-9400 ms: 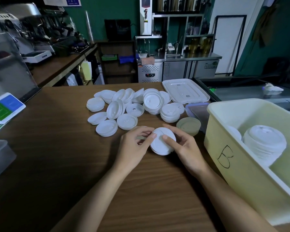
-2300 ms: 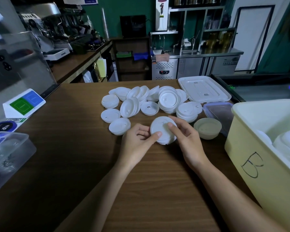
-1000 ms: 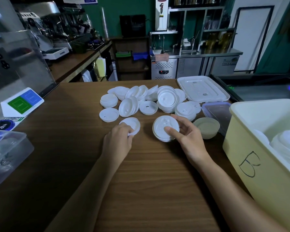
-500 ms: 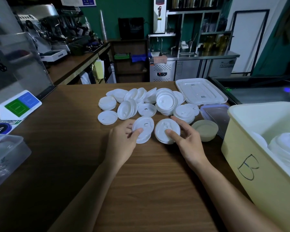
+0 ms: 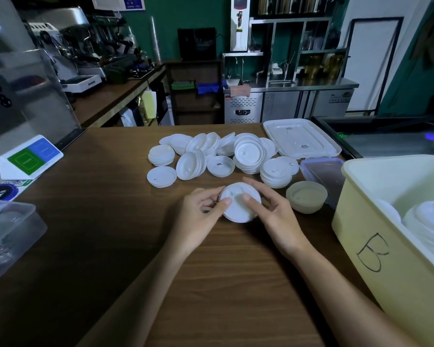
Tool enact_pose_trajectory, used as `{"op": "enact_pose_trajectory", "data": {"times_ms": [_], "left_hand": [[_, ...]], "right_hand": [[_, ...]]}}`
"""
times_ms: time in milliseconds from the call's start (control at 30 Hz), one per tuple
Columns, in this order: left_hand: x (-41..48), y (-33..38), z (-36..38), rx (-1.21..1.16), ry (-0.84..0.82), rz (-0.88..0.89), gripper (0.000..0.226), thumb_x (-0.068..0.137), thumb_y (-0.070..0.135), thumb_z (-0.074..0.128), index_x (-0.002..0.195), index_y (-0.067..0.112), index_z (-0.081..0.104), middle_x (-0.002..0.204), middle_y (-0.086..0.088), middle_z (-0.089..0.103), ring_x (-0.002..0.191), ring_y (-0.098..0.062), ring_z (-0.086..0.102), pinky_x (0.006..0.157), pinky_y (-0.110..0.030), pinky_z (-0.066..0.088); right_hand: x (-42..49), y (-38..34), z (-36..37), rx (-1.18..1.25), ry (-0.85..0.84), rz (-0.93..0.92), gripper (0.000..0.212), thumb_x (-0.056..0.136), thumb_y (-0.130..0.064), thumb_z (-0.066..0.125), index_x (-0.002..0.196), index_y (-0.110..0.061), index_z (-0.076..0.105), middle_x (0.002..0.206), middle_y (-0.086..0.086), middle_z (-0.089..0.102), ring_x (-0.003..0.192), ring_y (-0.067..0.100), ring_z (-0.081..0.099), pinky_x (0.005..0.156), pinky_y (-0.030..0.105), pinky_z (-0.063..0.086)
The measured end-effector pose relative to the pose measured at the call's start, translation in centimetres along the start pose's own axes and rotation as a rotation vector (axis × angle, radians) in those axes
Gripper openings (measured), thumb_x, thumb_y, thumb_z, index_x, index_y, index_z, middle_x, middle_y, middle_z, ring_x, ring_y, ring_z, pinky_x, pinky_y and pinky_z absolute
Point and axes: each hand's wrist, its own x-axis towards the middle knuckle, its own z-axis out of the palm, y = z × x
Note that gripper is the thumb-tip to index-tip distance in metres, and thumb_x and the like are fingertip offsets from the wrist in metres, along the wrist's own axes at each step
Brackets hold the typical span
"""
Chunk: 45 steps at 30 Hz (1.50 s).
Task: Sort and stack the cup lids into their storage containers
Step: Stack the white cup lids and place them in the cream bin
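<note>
- Near the middle of the brown wooden surface (image 5: 110,221): short stack of white round plastic cup lids (image 5: 241,204), tilted a little toward the camera, held between both hands. Resting on the wood or just off it, impossible to tell.
- At the stack's left rim, left hand (image 5: 198,219): thumb laid on the top lid, other fingers curled beside the edge, grip clamped on the stack.
- At the stack's right rim, right hand (image 5: 276,216): thumb on the top lid, forefinger stretched along the far edge, grip likewise clamped on the stack.
- Beyond the hands, toward the far edge: loose heap of white plastic lids (image 5: 223,156), some in low stacks, some leaning on edge, one single lid flat at the heap's near left.
- At the right edge: pale yellow plastic bin (image 5: 376,246) marked with a hand-drawn "B", with a tall stack of white domed lids (image 5: 431,221) inside.
- Between the held stack and the bin: translucent beige round container (image 5: 306,196), apart from both.
- Just behind that container, close to the bin's far corner: clear plastic box with a bluish rim (image 5: 323,171).
- Near the far right corner: white rectangular plastic tray lid (image 5: 301,141), flat, just beside the heap.
- At the left edge: clear lidded plastic tub (image 5: 8,234); farther back, white wedge-shaped sign with a green and a blue square (image 5: 28,156).
</note>
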Motion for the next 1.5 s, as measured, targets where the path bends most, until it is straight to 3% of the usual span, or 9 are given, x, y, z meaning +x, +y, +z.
{"op": "enact_pose_trajectory", "data": {"times_ms": [100, 333, 500, 833, 1000, 1267, 1400, 1500], "left_hand": [[-0.1, 0.1, -0.1, 0.043, 0.013, 0.007, 0.029, 0.089, 0.022, 0.082, 0.118, 0.027, 0.077, 0.111, 0.006, 0.07, 0.1, -0.003, 0.071, 0.084, -0.017, 0.055], [-0.1, 0.7, -0.4, -0.092, -0.076, -0.062, 0.035, 0.092, 0.02, 0.079, 0.127, 0.019, 0.073, 0.117, 0.009, 0.078, 0.11, -0.007, 0.072, 0.099, -0.029, 0.055], [0.0, 0.5, -0.3, -0.137, -0.031, -0.081, 0.026, 0.089, 0.013, 0.082, 0.114, 0.016, 0.076, 0.106, 0.007, 0.08, 0.1, -0.009, 0.075, 0.093, -0.027, 0.057], [0.1, 0.1, 0.0, -0.151, -0.035, -0.082, 0.029, 0.086, 0.014, 0.085, 0.113, 0.015, 0.075, 0.105, 0.0, 0.078, 0.099, -0.013, 0.074, 0.091, -0.028, 0.059], [0.1, -0.1, -0.2, -0.145, -0.051, -0.066, 0.033, 0.086, 0.017, 0.086, 0.116, 0.016, 0.075, 0.109, -0.001, 0.078, 0.103, -0.016, 0.074, 0.095, -0.031, 0.058], [0.1, 0.0, 0.1, -0.12, 0.024, -0.027, 0.035, 0.085, 0.016, 0.085, 0.118, 0.015, 0.075, 0.102, 0.005, 0.079, 0.1, -0.01, 0.075, 0.085, -0.021, 0.058], [0.2, 0.0, -0.6, 0.017, 0.032, 0.015, 0.041, 0.085, 0.028, 0.085, 0.124, 0.02, 0.074, 0.113, 0.007, 0.076, 0.104, -0.004, 0.073, 0.088, -0.018, 0.057], [0.4, -0.4, -1.8, 0.329, 0.023, 0.158, 0.034, 0.089, 0.042, 0.079, 0.119, 0.027, 0.076, 0.116, 0.017, 0.072, 0.108, 0.003, 0.066, 0.092, -0.014, 0.051]], "right_hand": [[0.0, 0.4, -0.2, -0.023, -0.013, -0.023, 0.042, 0.096, -0.009, 0.073, 0.138, -0.015, 0.067, 0.132, -0.004, 0.074, 0.12, 0.001, 0.068, 0.096, 0.015, 0.051], [0.1, 0.2, -0.1, 0.054, -0.029, -0.01, 0.045, 0.096, -0.007, 0.073, 0.14, -0.013, 0.065, 0.131, 0.001, 0.074, 0.124, 0.01, 0.068, 0.102, 0.021, 0.052], [0.0, 0.1, 0.1, 0.074, -0.012, -0.012, 0.041, 0.091, -0.024, 0.073, 0.13, -0.012, 0.07, 0.127, 0.001, 0.076, 0.122, 0.011, 0.069, 0.099, 0.021, 0.052], [0.1, 0.3, -0.2, 0.151, -0.037, 0.022, 0.044, 0.091, -0.022, 0.07, 0.134, -0.01, 0.068, 0.128, 0.006, 0.076, 0.127, 0.021, 0.068, 0.11, 0.032, 0.052], [0.2, 0.5, -0.3, 0.145, -0.016, 0.01, 0.042, 0.091, -0.022, 0.07, 0.132, -0.012, 0.069, 0.127, 0.004, 0.077, 0.125, 0.018, 0.069, 0.106, 0.029, 0.053], [0.2, 0.4, -0.3, 0.086, -0.026, -0.011, 0.051, 0.087, -0.021, 0.076, 0.136, -0.012, 0.067, 0.13, 0.003, 0.076, 0.127, 0.017, 0.067, 0.109, 0.031, 0.051], [0.0, 0.3, -0.4, 0.082, -0.073, 0.049, 0.069, 0.072, -0.013, 0.087, 0.137, -0.019, 0.066, 0.128, -0.001, 0.076, 0.125, 0.015, 0.069, 0.107, 0.033, 0.054], [0.2, 0.3, -0.7, 0.067, -0.012, 0.049, 0.067, 0.074, -0.014, 0.088, 0.137, -0.02, 0.067, 0.128, -0.001, 0.076, 0.125, 0.015, 0.069, 0.111, 0.038, 0.051]]}}
